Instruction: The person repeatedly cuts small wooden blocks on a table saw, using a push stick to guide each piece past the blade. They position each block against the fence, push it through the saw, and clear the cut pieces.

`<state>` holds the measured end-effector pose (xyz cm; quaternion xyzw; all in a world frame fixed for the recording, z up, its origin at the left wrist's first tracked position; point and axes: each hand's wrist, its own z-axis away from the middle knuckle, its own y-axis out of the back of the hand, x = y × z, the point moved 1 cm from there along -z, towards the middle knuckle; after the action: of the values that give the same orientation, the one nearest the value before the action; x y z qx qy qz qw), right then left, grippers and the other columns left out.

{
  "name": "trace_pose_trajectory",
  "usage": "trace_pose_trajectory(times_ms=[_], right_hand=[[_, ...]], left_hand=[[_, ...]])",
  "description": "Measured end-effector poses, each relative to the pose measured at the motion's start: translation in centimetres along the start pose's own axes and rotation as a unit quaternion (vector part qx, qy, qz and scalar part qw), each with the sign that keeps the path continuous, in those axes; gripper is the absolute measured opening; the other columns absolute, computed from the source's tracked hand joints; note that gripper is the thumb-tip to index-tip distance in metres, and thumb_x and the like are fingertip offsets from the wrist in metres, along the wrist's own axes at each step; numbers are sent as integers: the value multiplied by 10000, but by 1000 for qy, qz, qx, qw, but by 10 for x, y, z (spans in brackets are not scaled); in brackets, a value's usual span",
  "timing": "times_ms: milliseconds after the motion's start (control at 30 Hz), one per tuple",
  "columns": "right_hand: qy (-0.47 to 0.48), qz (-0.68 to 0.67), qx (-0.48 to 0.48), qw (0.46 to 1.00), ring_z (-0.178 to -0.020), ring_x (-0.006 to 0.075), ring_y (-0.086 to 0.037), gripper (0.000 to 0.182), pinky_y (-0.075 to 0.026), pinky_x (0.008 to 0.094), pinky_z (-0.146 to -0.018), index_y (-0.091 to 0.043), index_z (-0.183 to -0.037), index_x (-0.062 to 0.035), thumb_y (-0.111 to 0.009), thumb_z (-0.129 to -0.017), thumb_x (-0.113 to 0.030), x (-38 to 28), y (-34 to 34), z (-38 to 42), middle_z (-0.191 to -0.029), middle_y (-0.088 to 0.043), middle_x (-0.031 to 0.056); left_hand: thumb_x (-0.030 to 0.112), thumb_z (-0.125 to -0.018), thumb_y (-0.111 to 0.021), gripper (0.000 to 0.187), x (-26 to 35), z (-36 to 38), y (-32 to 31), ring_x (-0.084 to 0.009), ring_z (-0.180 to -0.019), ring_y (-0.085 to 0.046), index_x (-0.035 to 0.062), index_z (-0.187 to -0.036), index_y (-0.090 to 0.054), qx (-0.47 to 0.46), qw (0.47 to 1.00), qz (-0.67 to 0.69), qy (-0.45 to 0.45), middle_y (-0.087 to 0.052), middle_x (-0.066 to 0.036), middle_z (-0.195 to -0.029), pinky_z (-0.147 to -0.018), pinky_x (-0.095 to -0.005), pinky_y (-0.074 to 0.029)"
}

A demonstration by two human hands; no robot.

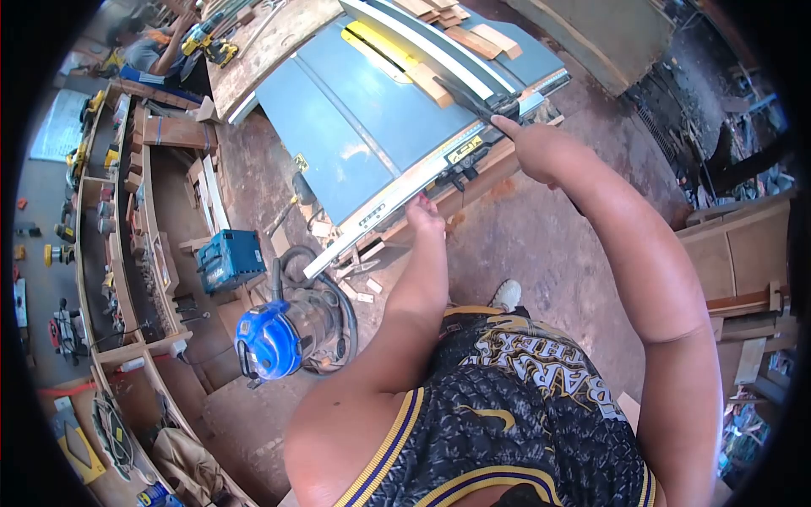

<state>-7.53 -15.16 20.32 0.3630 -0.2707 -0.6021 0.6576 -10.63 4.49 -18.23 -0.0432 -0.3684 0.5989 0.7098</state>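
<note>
My right hand [545, 154] is closed around a thin black push stick [465, 97] at the front of a table saw [329, 127]. The stick's far end reaches a narrow wood strip [431, 84] lying beside the long rip fence [456, 55], in line with the yellow throat plate [376, 51]. My left hand [425, 213] is at the saw's front rail [380, 207], left of the fence clamp, with its fingers curled. What those fingers grip, if anything, is hidden under the rail. The blade cannot be made out.
Wood offcuts [486, 40] lie on the saw top beyond the fence. A blue shop vacuum [269, 340] with its hose stands at lower left, near a teal tool case [230, 260]. Wooden shelving [139, 253] runs along the left. Another person [160, 51] is at upper left near a yellow drill [211, 46].
</note>
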Motion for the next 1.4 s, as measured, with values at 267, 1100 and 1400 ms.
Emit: trace_pose_trajectory(times_ms=[267,1100,1400], right_hand=[[-50,-26,-38,998,-1114,330,-640,985,-532,450,-899,-172,-1565,-325,-559,-794,151,-4,11,7,-1293,-607,203],[-66,-15,-28,997,-816,296,-697,959,-585,408,-677,-175,-1562,-331,-474,-805,177,-26,17,-5,-1184,-646,224],[-79,-26,-36,996,-752,277,-696,963,-581,396,-672,-169,-1560,-355,-418,-805,188,-30,22,1,-1191,-640,231]], left_hand=[[160,-934,-518,286,3,13,-8,-174,-1133,-485,160,-1211,-587,2,996,-80,23,-566,-16,-1164,-1113,-430,-264],[5,-803,-532,339,-9,-15,3,-147,-983,-476,180,-1087,-587,40,998,32,42,-567,25,-1034,-1020,-434,-311],[-8,-831,-523,413,-2,23,-1,-172,-1120,-489,183,-1191,-591,-37,990,-137,-9,-584,-8,-1124,-1025,-436,-337]])
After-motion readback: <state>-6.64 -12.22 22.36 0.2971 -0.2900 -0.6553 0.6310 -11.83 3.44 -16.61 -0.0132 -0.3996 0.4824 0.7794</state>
